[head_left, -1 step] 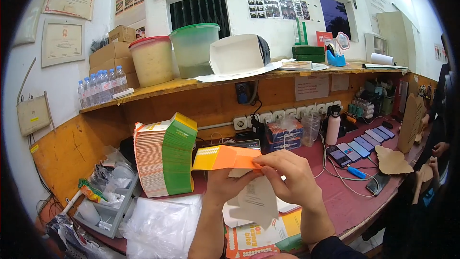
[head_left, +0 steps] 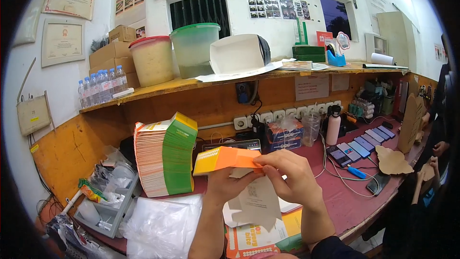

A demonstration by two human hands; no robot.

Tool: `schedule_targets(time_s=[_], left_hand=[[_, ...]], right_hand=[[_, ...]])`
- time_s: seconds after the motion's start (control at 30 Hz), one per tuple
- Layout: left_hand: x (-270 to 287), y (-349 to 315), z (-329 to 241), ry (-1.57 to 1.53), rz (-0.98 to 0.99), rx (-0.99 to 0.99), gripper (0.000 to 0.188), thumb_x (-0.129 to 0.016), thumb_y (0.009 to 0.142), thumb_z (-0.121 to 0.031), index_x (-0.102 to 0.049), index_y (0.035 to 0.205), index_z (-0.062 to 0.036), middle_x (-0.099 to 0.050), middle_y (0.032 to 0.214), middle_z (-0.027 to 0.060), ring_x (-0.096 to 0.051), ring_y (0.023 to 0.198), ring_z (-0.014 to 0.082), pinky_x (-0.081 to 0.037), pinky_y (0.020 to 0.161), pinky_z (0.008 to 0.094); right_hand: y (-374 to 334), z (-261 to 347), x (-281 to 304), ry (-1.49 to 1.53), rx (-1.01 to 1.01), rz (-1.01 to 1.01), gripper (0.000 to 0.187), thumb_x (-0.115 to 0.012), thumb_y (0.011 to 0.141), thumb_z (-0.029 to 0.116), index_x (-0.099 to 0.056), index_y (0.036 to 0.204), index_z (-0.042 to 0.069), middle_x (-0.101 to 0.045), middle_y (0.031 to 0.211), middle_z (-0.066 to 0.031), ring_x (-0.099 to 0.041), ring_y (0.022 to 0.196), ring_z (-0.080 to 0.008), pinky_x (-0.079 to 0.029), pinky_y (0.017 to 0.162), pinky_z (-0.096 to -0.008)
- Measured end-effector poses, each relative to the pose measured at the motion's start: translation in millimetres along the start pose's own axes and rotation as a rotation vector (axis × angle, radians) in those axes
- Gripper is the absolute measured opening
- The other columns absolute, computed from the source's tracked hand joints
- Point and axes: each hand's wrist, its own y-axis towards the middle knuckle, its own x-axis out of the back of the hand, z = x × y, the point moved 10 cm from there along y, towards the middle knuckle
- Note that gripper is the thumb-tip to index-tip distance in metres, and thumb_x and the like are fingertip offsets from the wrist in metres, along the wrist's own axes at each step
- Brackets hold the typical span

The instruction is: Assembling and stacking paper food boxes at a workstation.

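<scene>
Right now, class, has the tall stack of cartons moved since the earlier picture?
No. The tall stack of cartons stands in the same place, no shift visible, below the red-lidded tub on the shelf.

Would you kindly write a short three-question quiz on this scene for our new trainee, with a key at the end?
1. True or false: the left hand and the right hand are both on the orange-and-yellow carton.
2. Multiple choice: which of these stands on the shelf, right beside the red-lidded tub?
A) the pink bottle
B) the green-lidded tub
C) the clear plastic bags
3. Fill in the blank: the tall stack of printed cartons stands to the person's ____ of the hands.

Key: 1 true; 2 B; 3 left.
</scene>
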Motion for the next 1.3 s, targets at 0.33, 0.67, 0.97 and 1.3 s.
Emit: schedule_targets(time_s=[0.33, 0.67, 0.97, 1.3], left_hand=[[-11, -5, 11, -0.055, 0.104, 0.006, 0.04, -0.087, 0.067, -0.018, -0.071, 0.103, -0.0098, -0.07, 0.097, 0.0045, -0.067, 0.086, 0.0222, -0.052, 0.075, 0.0326], [-5, -6, 17, -0.105, 0.061, -0.015, 0.04, -0.085, 0.067, -0.011, -0.069, 0.104, -0.0073, -0.07, 0.102, 0.007, -0.068, 0.086, 0.0252, -0.053, 0.076, 0.0332], [2, -8, 17, -0.205, 0.026, 0.026, 0.041, -0.079, 0.074, -0.007, -0.065, 0.112, -0.0066, -0.068, 0.11, 0.0089, -0.064, 0.103, 0.0273, -0.05, 0.088, 0.0372], [-43, -27, -17, -0.226, 0.267, -0.083, 0.054, -0.076, 0.082, -0.034, -0.056, 0.124, -0.0074, -0.058, 0.125, 0.0098, -0.055, 0.12, 0.0284, -0.043, 0.1, 0.0412]], right_hand=[[-3, -6, 3, 0.022, -0.051, 0.098, 0.017, -0.07, 0.081, 0.006, -0.071, 0.097, 0.011, -0.066, 0.075, -0.0068, -0.061, 0.067, -0.024, -0.05, 0.06, -0.0333], [-6, -13, 1, 0.119, -0.111, 0.007, 0.014, -0.072, 0.078, 0.003, -0.071, 0.092, 0.006, -0.069, 0.079, -0.0078, -0.063, 0.067, -0.024, -0.05, 0.059, -0.0326], [-2, -17, -12, 0.31, -0.201, 0.071, 0.024, -0.075, 0.077, 0.003, -0.07, 0.1, 0.006, -0.066, 0.093, -0.0106, -0.064, 0.08, -0.0224, -0.052, 0.07, -0.0316], [-6, -8, 5, -0.026, 0.073, -0.29, 0.043, -0.076, 0.073, 0.017, -0.071, 0.115, 0.013, -0.06, 0.118, -0.0173, -0.059, 0.104, -0.0291, -0.05, 0.083, -0.0392]])
